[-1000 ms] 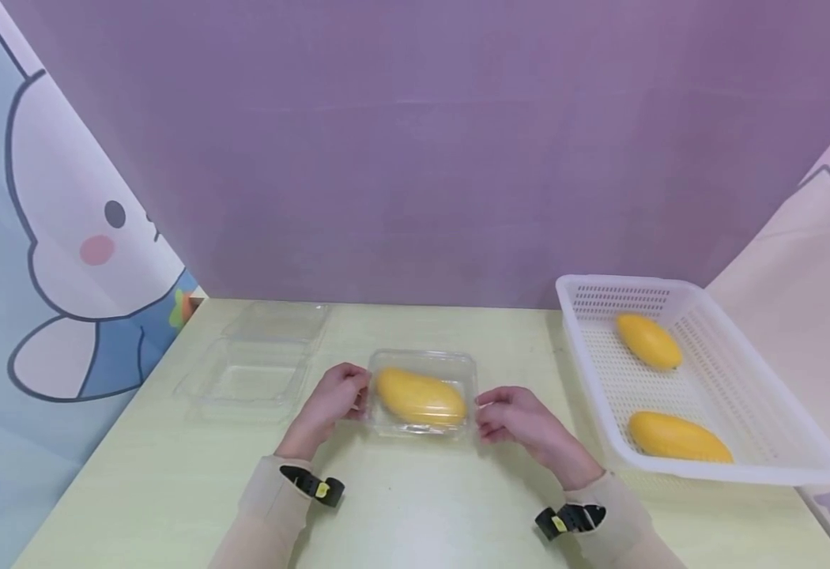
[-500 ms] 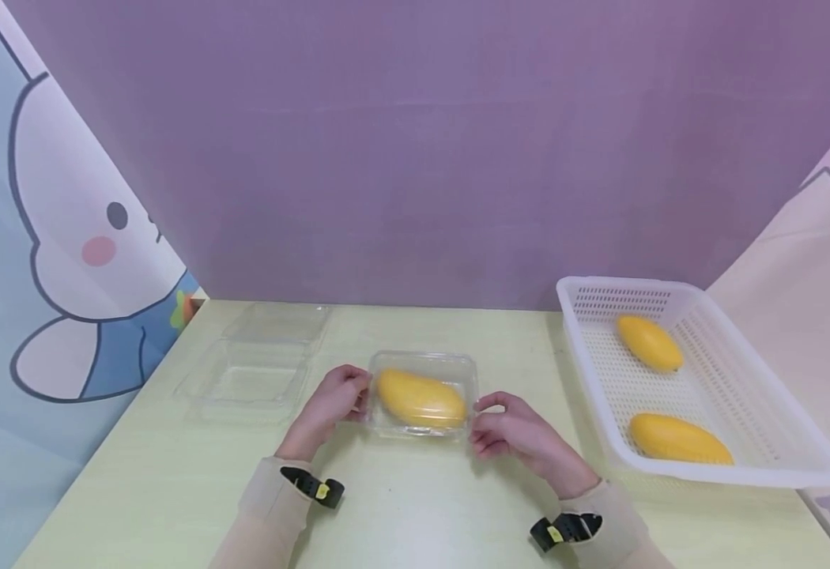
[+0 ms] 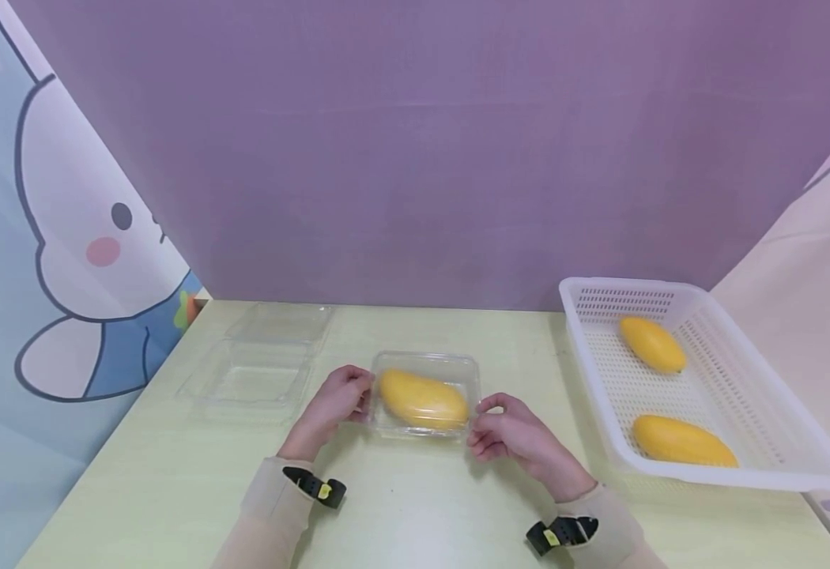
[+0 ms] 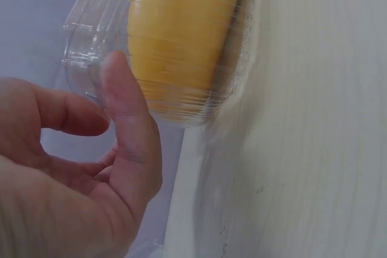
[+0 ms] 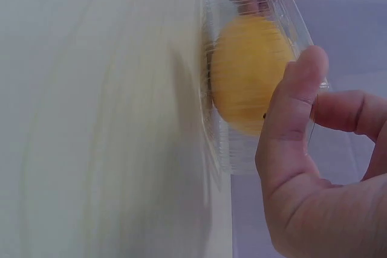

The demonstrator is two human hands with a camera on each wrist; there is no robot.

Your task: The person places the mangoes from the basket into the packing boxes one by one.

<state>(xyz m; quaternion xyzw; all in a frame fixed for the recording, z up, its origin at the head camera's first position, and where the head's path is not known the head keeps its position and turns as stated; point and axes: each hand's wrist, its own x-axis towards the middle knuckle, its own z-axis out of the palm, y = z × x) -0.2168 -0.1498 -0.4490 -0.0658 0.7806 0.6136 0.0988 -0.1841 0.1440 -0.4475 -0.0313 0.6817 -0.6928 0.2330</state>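
Note:
A yellow mango (image 3: pixel 422 401) lies inside a see-through plastic clamshell box (image 3: pixel 425 358) on the table, its lid folded over the fruit. At the box's left side my left hand (image 3: pixel 334 401) pinches the rim between thumb (image 4: pixel 124 89) and forefinger. My right hand (image 3: pixel 518 438) is at the near right corner. The right wrist view has its thumb (image 5: pixel 296 98) and forefinger on either side of the box's rim. Ridged side walls blur the mango in both wrist views.
Left of the box, a second see-through clamshell (image 3: pixel 251 375) stands with its lid folded back. On the right, a white perforated plastic basket (image 3: pixel 586 379) holds a mango (image 3: pixel 653 344) at the back and a mango (image 3: pixel 684 441) in front. A purple panel (image 3: pixel 415 158) rises behind the table.
My right hand has slid slightly toward me and left, from the box's right side to its near right corner. The left hand keeps its place, and the box looks unmoved.

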